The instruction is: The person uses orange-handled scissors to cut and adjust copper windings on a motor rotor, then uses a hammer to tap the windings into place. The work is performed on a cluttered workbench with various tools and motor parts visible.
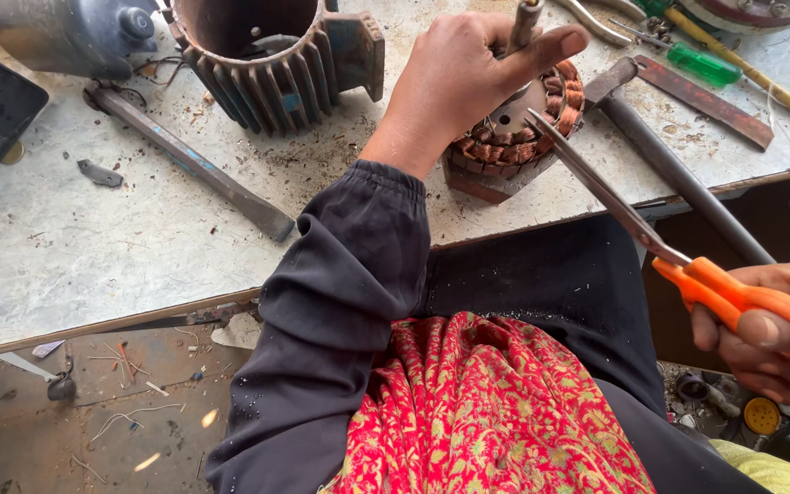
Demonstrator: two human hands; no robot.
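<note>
While our left hand [454,78] grips a metal rod [523,23] standing up over the copper coil ring [514,133] at the table [93,238] edge, our right hand [765,334] squeezes orange scissors [651,242], whose long blades point up-left at the coil

Glossy orange plastic scissor handles [742,297], coppery wire stator windings [514,137].

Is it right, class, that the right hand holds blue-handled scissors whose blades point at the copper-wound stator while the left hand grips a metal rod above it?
Not quite: the head view shows the scissors in the right hand have orange handles, not blue. The rest stands: blades toward the stator, left hand gripping the rod.
</note>
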